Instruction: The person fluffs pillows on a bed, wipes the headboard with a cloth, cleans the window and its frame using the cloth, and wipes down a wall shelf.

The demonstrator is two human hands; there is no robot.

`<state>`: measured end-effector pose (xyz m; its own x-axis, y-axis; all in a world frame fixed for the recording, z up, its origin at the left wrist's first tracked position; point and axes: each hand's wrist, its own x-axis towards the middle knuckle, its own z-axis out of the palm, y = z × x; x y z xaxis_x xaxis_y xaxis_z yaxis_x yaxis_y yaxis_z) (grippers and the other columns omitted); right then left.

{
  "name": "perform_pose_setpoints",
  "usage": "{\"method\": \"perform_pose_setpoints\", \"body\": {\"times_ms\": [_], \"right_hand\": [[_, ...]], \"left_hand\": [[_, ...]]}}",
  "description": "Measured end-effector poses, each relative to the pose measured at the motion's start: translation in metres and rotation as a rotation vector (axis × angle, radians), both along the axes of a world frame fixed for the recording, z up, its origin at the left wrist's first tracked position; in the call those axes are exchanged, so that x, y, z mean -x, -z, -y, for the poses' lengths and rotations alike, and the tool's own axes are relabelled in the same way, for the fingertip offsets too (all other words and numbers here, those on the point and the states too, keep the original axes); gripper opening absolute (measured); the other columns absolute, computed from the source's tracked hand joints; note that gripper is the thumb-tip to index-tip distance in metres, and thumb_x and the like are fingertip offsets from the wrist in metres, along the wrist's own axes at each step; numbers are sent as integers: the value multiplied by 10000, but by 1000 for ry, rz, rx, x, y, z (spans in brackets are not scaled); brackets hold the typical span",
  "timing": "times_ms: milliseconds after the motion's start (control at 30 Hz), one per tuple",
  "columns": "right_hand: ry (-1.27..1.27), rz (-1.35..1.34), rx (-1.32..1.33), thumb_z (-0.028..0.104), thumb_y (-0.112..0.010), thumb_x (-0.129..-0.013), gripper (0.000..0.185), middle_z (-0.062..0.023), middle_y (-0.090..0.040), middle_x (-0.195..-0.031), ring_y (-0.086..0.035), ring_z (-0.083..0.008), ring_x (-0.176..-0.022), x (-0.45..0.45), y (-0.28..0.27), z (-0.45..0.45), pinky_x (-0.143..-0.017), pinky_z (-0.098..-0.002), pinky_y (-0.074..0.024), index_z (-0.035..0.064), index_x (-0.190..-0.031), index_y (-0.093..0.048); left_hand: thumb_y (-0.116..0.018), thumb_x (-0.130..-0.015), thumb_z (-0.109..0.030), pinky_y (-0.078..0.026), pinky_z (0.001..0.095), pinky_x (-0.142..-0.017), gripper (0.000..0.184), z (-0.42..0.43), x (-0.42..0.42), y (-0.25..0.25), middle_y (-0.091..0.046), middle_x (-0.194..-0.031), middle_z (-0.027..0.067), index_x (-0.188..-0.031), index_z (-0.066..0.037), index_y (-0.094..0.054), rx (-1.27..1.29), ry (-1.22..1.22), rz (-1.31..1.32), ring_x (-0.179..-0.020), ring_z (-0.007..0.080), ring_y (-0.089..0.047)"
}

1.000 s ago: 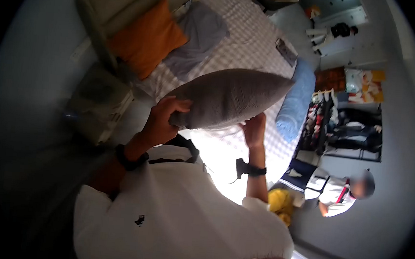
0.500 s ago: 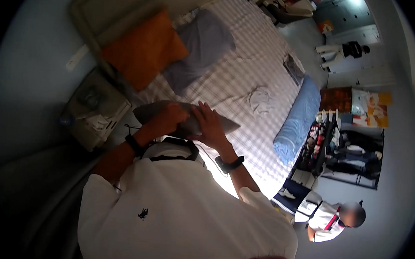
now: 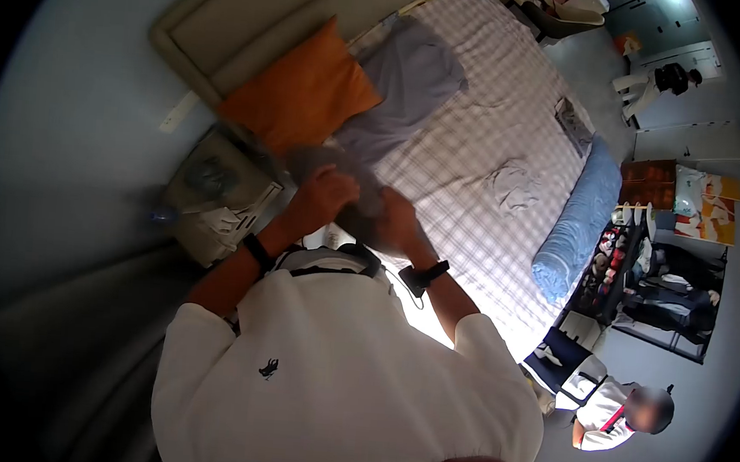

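Note:
A dark grey pillow, blurred by motion, is between my hands at the near edge of the bed. My left hand has its fingers curled on the pillow's upper face. On the other side, my right hand grips it, with its fingertips partly hidden. The pillow's far left end lies close to an orange pillow, which leans by the headboard. A flat grey-purple pillow rests beside the orange one on the checked sheet.
A bedside table with a bag and papers stands at the left. On the bed lie a crumpled cloth and a rolled blue blanket. Beyond are a clothes rack, a person at lower right and another person farther off.
The grey pillow has come down from its raised position and now tilts toward the lower right. My right hand went from lying spread on it to gripping its side. The view has shifted left.

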<state>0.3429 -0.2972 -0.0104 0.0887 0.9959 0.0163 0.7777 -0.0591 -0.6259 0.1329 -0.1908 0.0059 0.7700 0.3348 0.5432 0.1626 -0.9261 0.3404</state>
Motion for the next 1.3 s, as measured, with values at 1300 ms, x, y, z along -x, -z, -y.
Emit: {"method": "perform_pose_setpoints", "body": {"times_ms": [1300], "right_hand": [[-297,617,-302,180,-739,-597,258,-14,-451,-768,-475,-184,-710,16,-89,20,-635,-308,-362,173,-780,-558]], "left_hand": [[-590,-862,-225,-477,271,-828,156,-77,-12,35,-576,-1002,15,-916,-79,-593,1819,109,323,-915,139,-557]]}}
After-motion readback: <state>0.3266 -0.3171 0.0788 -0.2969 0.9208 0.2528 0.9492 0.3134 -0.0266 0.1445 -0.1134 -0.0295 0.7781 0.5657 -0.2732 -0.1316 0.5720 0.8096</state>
